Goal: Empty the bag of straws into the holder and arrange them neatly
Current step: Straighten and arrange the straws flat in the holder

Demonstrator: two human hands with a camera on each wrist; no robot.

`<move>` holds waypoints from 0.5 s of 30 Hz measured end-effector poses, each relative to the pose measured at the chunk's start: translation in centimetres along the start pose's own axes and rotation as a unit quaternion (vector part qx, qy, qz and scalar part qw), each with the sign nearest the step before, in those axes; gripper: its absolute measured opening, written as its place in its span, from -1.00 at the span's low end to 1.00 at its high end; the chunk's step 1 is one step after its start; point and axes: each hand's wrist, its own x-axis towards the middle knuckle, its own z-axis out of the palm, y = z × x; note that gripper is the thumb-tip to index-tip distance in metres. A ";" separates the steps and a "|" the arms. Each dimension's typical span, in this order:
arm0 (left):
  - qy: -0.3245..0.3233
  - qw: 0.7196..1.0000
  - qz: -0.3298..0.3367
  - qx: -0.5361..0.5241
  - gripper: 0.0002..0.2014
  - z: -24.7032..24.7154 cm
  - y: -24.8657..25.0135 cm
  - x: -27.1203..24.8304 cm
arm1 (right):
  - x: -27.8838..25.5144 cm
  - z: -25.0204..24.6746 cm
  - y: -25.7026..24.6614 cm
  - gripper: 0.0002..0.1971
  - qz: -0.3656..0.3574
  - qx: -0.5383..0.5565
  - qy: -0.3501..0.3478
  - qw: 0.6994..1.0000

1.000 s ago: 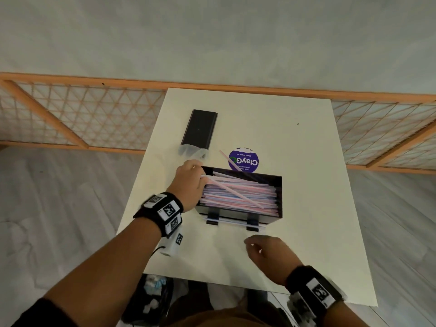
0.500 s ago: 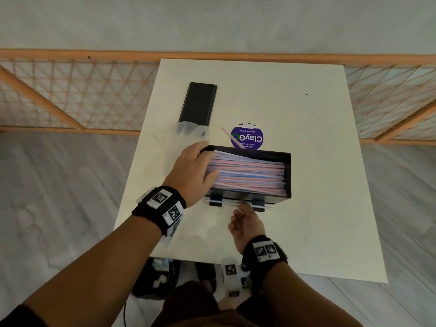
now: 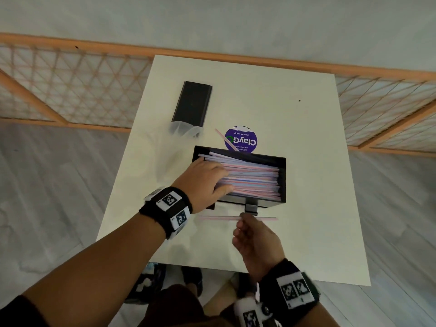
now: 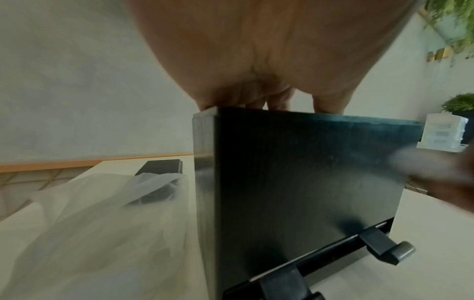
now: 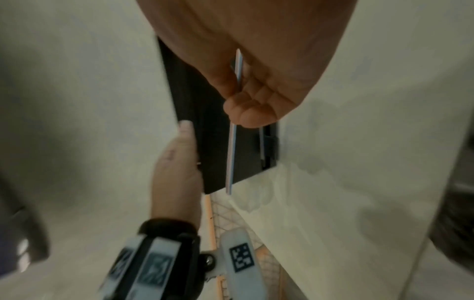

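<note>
Head view gives me the white bench (image 3: 306,185) with the black straw holder (image 3: 282,178) standing near its middle, packed with pink and blue straws (image 3: 250,178) lying lengthwise. My left hand (image 3: 203,178) rests over the holder's left end, fingers laid flat on the straw ends and thumb along the near wall, gripping nothing. My right hand (image 3: 257,237) is just in front of the holder, thumb and fingertips pinched on a single loose straw (image 3: 219,218) held level and parallel to the holder's front, above the bench. In the right wrist view that straw (image 5: 233,154) runs out from between my curled fingers (image 5: 251,113) alongside the holder's dark wall. One more stray straw (image 3: 223,138) lies slanted behind the holder, beside a round purple sticker (image 3: 241,140). The empty clear bag (image 3: 186,131) lies crumpled at the far left, its edge under a flat black lid (image 3: 192,102); the left wrist view shows the bag (image 4: 97,223) just beside the holder (image 4: 295,182).
</note>
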 end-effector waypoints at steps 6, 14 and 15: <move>0.026 0.997 -0.029 -0.059 -0.71 0.4 0.4 0.3 | -6.8 2.2 -9.0 -0.74 -0.362 -0.376 -0.068 0.850; 0.244 0.966 -0.069 -0.046 -0.08 1.3 2.5 -1.8 | 0.9 9.3 -15.7 -0.67 -0.351 -0.820 -0.119 0.435; 0.255 0.964 -0.059 -0.039 -0.03 1.5 2.7 -2.0 | 1.8 10.1 -15.4 -0.68 -0.325 -0.852 -0.124 0.391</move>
